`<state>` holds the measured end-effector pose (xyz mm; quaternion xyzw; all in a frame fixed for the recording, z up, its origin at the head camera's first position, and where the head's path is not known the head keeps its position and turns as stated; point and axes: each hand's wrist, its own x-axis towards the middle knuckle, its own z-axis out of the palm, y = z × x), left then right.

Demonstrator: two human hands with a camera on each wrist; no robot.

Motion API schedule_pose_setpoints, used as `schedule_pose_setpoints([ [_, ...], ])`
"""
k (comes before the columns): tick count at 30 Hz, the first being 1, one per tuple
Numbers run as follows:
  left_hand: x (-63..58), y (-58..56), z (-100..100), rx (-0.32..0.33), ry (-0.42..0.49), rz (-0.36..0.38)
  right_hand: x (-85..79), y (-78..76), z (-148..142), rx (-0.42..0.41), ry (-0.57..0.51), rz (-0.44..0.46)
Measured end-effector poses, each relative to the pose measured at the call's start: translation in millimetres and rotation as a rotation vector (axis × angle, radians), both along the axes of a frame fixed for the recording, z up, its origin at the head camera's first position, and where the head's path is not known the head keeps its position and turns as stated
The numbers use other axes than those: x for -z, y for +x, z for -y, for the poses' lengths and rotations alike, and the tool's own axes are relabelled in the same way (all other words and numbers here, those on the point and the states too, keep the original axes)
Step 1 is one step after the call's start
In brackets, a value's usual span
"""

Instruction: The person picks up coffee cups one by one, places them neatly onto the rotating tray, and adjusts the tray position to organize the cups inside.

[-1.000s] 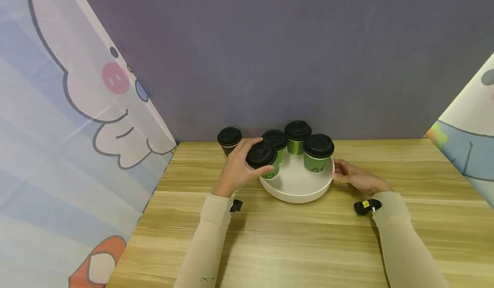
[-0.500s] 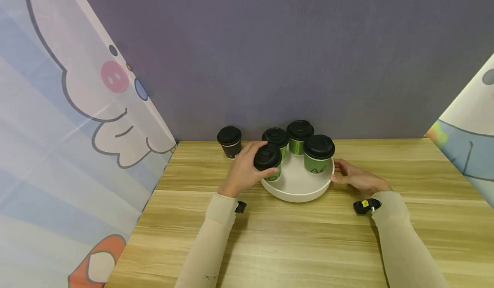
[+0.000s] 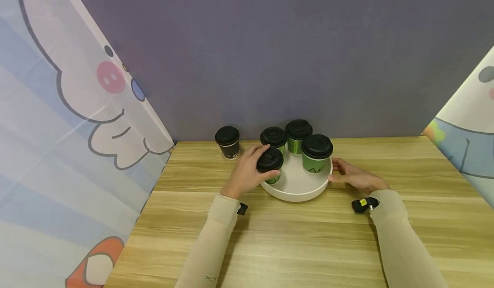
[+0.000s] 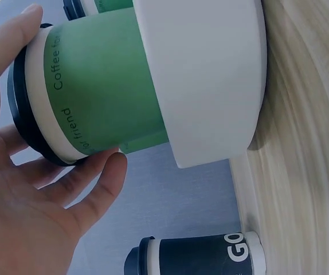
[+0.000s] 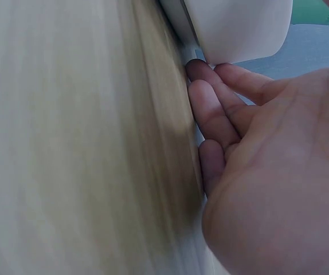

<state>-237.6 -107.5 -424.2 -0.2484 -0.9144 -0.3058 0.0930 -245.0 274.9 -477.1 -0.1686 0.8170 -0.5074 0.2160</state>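
My left hand (image 3: 247, 174) grips a green paper coffee cup (image 4: 104, 83) near its black lid (image 3: 270, 158). This cup stands upright at the left side of a round white tray (image 3: 296, 197), its base hidden behind the tray's wall in the left wrist view. At the opposite side, my right hand (image 3: 355, 177) holds the tray's edge, thumb at the rim and fingers low against the outer wall. Three more lidded cups stand in the tray: a green cup (image 3: 314, 164) at the right and two cups with green sleeves (image 3: 295, 145) at the back.
A black lidded cup (image 3: 230, 150) stands on the wooden table (image 3: 293, 245), left of the tray. Behind the table rises a grey panel (image 3: 262, 56). Cartoon-printed cloth (image 3: 73, 151) hangs at the left, with more at the right.
My left hand has moved the green cup slightly right and toward me, from the tray's left rim to inside it. My right hand stays at the tray's edge.
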Motion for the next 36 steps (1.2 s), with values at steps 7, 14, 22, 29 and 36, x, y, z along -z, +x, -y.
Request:
schedule_pose_setpoints([
  [7,2.0,1.1,-0.7,-0.005,-0.007,0.002,-0.2,-0.4,1.4,-0.009,-0.003,-0.004],
  [14,3.1,1.1,0.0,-0.015,-0.009,0.024,0.9,-0.4,2.0,-0.003,-0.009,0.006],
  [22,2.5,-6.0,12.9,-0.034,0.065,-0.028,-2.0,1.0,1.4,0.004,-0.001,0.021],
  [29,7.7,-21.4,39.5,-0.192,0.154,-0.243,-3.2,2.0,1.6,0.091,0.04,0.113],
  [36,14.9,-29.5,63.8,-0.349,0.09,-0.187,-2.7,1.4,4.1,0.102,-0.011,0.138],
])
